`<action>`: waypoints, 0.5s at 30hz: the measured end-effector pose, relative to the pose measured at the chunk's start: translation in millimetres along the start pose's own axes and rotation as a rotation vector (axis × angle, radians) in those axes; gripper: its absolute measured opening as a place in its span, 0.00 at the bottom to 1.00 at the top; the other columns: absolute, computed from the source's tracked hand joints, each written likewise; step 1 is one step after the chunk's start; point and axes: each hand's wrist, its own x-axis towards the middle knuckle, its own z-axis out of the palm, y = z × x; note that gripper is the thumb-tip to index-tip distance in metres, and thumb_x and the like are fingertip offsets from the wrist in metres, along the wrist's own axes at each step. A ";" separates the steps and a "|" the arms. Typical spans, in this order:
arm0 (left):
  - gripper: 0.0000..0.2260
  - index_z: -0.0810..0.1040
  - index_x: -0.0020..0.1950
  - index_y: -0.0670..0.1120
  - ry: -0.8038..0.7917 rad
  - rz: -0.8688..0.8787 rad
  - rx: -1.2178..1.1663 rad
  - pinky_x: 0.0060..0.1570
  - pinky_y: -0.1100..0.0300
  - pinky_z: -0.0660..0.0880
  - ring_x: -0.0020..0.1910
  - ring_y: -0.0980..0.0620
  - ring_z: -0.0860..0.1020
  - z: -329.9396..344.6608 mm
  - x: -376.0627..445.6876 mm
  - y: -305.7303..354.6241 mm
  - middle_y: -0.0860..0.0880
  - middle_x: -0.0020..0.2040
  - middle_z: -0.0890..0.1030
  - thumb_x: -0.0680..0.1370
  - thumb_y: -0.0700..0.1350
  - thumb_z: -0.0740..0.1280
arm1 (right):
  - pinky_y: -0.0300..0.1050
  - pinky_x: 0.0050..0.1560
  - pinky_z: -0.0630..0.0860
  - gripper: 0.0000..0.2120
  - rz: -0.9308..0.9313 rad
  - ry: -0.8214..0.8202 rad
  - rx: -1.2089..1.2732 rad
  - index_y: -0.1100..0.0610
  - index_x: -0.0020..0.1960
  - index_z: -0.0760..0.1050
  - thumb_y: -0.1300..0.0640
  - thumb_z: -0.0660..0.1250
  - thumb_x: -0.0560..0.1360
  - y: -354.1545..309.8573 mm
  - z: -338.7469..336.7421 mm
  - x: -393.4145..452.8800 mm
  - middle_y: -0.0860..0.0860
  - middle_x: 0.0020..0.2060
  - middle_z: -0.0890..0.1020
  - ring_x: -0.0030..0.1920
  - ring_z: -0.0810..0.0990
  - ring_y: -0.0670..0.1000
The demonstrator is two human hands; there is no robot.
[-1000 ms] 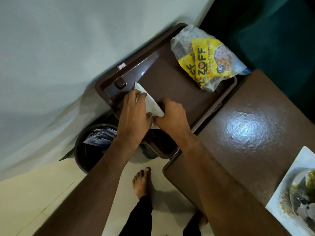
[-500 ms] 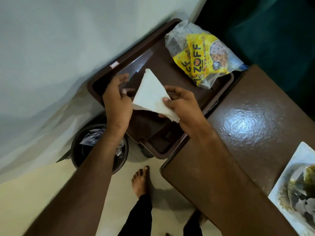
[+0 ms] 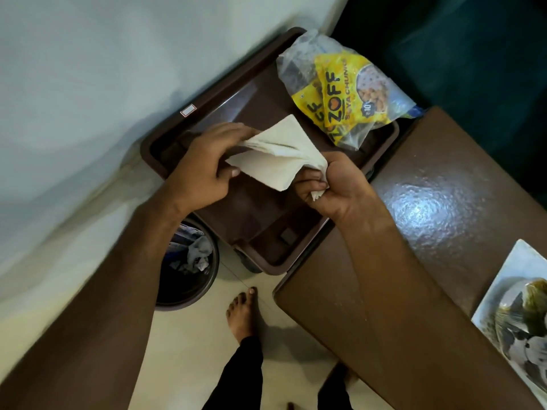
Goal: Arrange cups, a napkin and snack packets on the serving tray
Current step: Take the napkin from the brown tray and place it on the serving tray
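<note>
A dark brown serving tray (image 3: 165,161) lies beside a white wall, reaching past the table's edge. Yellow snack packets (image 3: 343,99) in a clear bag sit at the tray's far end. Above the tray's middle I hold a white napkin (image 3: 278,155) between both hands. My left hand (image 3: 204,167) pinches its left side with fingers and thumb. My right hand (image 3: 334,184) grips its bunched right corner in curled fingers. No cups are in view.
A glossy brown table (image 3: 444,208) stretches to the right, with a white printed plate or mat (image 3: 515,315) at its right edge. A dark waste bin (image 3: 189,276) holding scraps stands on the tiled floor below the tray. My bare foot (image 3: 242,315) is on the floor.
The napkin lay under both hands on the tray, then was lifted. It now hangs partly unfolded between my hands, my right hand bunching one corner.
</note>
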 end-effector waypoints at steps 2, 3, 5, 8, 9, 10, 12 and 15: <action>0.44 0.66 0.80 0.44 -0.070 -0.036 0.011 0.79 0.64 0.60 0.77 0.53 0.66 0.9 -5.5 -1.1 0.50 0.76 0.70 0.67 0.27 0.75 | 0.31 0.23 0.51 0.13 0.002 0.003 0.109 0.62 0.43 0.77 0.66 0.54 0.69 -3.4 -2.4 -0.4 0.49 0.26 0.69 0.20 0.66 0.42; 0.48 0.61 0.82 0.46 -0.109 -0.049 0.024 0.81 0.54 0.61 0.79 0.52 0.64 2.6 -8.1 0.1 0.49 0.78 0.68 0.66 0.30 0.78 | 0.31 0.23 0.51 0.14 0.007 0.007 0.140 0.63 0.42 0.77 0.66 0.53 0.69 -3.3 -2.4 -0.2 0.49 0.26 0.69 0.19 0.66 0.43; 0.56 0.56 0.84 0.49 -0.141 -0.078 0.052 0.79 0.38 0.62 0.81 0.47 0.62 7.2 -9.6 4.6 0.48 0.80 0.64 0.63 0.38 0.85 | 0.30 0.24 0.50 0.16 0.027 0.004 0.163 0.64 0.39 0.80 0.66 0.53 0.68 -1.1 -1.6 0.8 0.49 0.24 0.69 0.19 0.66 0.43; 0.53 0.62 0.81 0.46 -0.044 -0.027 0.088 0.75 0.33 0.65 0.78 0.46 0.66 14.5 -5.8 10.0 0.47 0.78 0.68 0.62 0.44 0.85 | 0.30 0.23 0.50 0.16 0.066 -0.003 0.126 0.64 0.35 0.80 0.67 0.53 0.68 4.1 -0.3 1.9 0.49 0.23 0.68 0.18 0.66 0.42; 0.47 0.66 0.80 0.45 0.007 0.004 0.089 0.73 0.34 0.66 0.77 0.45 0.69 16.1 -4.3 10.7 0.47 0.76 0.71 0.64 0.44 0.84 | 0.30 0.22 0.50 0.15 0.079 -0.002 0.114 0.64 0.36 0.79 0.66 0.54 0.68 5.1 0.3 2.0 0.49 0.24 0.68 0.18 0.66 0.42; 0.41 0.70 0.77 0.44 0.052 0.030 0.089 0.72 0.34 0.68 0.74 0.45 0.72 16.6 -2.1 10.8 0.49 0.74 0.74 0.66 0.43 0.81 | 0.30 0.21 0.51 0.13 0.092 0.000 0.098 0.63 0.38 0.78 0.66 0.55 0.69 5.6 0.5 2.6 0.48 0.24 0.68 0.18 0.66 0.43; 0.30 0.77 0.71 0.42 0.110 0.064 0.082 0.67 0.35 0.72 0.67 0.47 0.78 15.6 3.1 9.2 0.51 0.67 0.80 0.69 0.42 0.78 | 0.30 0.21 0.51 0.10 0.104 0.006 0.025 0.62 0.47 0.76 0.64 0.57 0.70 5.6 0.6 3.6 0.49 0.27 0.70 0.19 0.65 0.42; 0.19 0.83 0.61 0.39 0.144 0.058 0.046 0.62 0.50 0.79 0.56 0.49 0.82 16.1 9.0 6.2 0.45 0.56 0.85 0.73 0.43 0.79 | 0.28 0.20 0.56 0.12 0.105 0.030 -0.175 0.62 0.58 0.75 0.60 0.59 0.79 4.1 0.5 4.0 0.54 0.39 0.75 0.22 0.66 0.42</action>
